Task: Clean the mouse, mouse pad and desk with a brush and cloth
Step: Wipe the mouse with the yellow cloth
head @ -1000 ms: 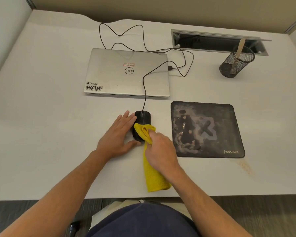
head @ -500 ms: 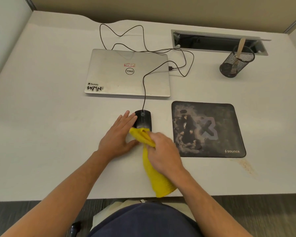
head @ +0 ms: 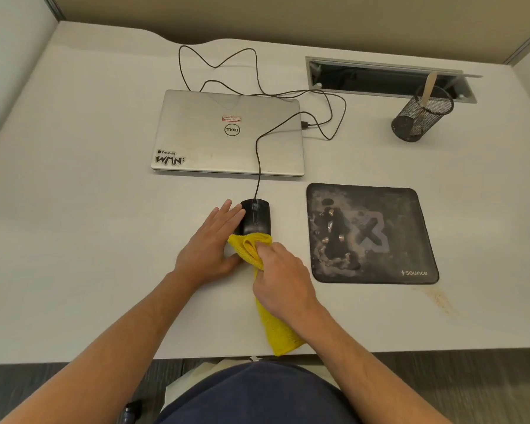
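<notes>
Yellow cloth (head: 251, 247) is what I watch: the left hand (head: 210, 244), fingers straight, presses the side of the black wired mouse (head: 255, 216) on the desk (head: 74, 240), and the right hand (head: 283, 286) pinches the cloth on its rear. I think a hard wipe could tug the cable (head: 259, 154) across the laptop (head: 227, 133); the mouse pad (head: 371, 234) waits beside.

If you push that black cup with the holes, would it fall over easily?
Probably fairly easily. The mesh cup looks like thin wire, so it is likely light. It seems to hold only one wooden stick, which leans above the rim and adds little weight. It already looks tilted in this view, though the wide lens may cause that. On its side, its round wall would likely roll.
</notes>
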`<state>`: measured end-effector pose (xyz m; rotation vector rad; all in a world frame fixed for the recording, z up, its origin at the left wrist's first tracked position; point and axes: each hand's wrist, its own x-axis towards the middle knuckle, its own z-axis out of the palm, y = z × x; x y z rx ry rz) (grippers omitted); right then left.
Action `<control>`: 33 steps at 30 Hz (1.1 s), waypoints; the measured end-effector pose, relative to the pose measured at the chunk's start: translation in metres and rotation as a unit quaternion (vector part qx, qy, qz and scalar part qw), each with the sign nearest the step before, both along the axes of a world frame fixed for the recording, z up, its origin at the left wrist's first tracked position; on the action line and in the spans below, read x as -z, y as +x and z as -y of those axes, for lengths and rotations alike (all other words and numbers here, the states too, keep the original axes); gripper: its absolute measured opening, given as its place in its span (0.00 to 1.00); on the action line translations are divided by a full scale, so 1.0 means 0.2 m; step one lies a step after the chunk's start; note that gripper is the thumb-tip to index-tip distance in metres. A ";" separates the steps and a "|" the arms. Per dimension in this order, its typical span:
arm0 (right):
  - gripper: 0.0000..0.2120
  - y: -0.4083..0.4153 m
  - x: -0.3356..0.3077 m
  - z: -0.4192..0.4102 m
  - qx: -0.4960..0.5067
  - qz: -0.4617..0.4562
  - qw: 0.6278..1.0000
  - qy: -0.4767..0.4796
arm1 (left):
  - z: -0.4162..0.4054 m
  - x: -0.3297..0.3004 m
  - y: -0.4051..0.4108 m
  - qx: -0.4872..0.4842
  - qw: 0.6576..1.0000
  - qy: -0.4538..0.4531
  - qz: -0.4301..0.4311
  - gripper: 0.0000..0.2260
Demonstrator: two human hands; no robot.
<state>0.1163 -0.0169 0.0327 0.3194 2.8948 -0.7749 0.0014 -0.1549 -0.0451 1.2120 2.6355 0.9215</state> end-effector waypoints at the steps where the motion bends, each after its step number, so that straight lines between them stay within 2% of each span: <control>1: 0.12 0.00 0.00 -0.01 -0.008 0.013 1.000 -0.027 | 0.00 0.00 0.00 0.001 1.000 -0.002 0.000 0.34; 4: 0.09 -0.05 -0.03 -0.07 0.016 0.052 0.989 -0.140 | 0.00 0.00 0.00 0.006 1.000 -0.003 0.003 0.35; 6: 0.11 -0.11 -0.05 -0.15 0.057 0.016 0.984 -0.169 | 0.00 -0.01 0.00 0.003 1.000 -0.002 0.013 0.37; 8: 0.13 -0.19 -0.07 -0.23 0.086 -0.033 0.985 -0.145 | -0.01 -0.02 0.00 0.000 1.000 -0.006 0.008 0.38; 10: 0.14 -0.28 -0.07 -0.31 0.102 -0.045 0.989 -0.102 | -0.01 -0.02 0.00 -0.003 1.000 -0.008 -0.001 0.39; 13: 0.13 -0.41 -0.06 -0.36 0.075 -0.016 0.997 -0.032 | -0.01 -0.03 0.00 -0.005 1.000 -0.009 -0.002 0.39; 15: 0.17 -0.46 -0.05 -0.33 0.042 0.012 0.999 -0.008 | -0.01 -0.02 0.00 -0.005 1.000 -0.012 -0.001 0.39; 18: 0.22 -0.49 -0.03 -0.28 0.006 0.055 0.998 0.009 | -0.01 -0.02 0.00 -0.004 1.000 -0.015 0.000 0.39; 23: 0.21 -0.44 -0.06 -0.27 -0.020 0.061 0.998 0.012 | -0.01 -0.02 0.00 0.001 1.000 -0.010 -0.004 0.39; 27: 0.14 -0.33 -0.09 -0.23 -0.036 0.045 0.998 0.019 | -0.01 -0.01 -0.01 0.009 1.000 -0.013 -0.001 0.38; 33: 0.14 -0.13 -0.09 -0.15 -0.055 0.013 0.998 0.010 | -0.01 -0.01 0.00 0.000 1.000 0.000 0.003 0.36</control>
